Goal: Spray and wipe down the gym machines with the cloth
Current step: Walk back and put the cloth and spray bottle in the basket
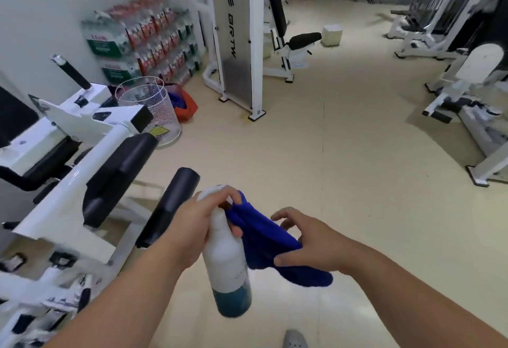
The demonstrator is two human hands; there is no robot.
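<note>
Left hand (pixel 198 226) grips 1 spray bottle (pixel 228 268); right hand (pixel 316 246) holds 1 blue cloth (pixel 264 240).

The left hand (pixel 202 224) grips a white spray bottle (pixel 228 262) by its neck; the bottle hangs down from the hand, with blue liquid in its bottom. Just right of this hand, a blue cloth (pixel 264 240) stretches across to the right hand (pixel 310 246), which holds it between thumb and curled fingers. The left fingertips seem to pinch the cloth's other end too, but the blur makes this unsure. Left of the left hand stands a white gym machine (pixel 63 204) with black pads. Beyond it is a wire basket (pixel 154 108).
</note>
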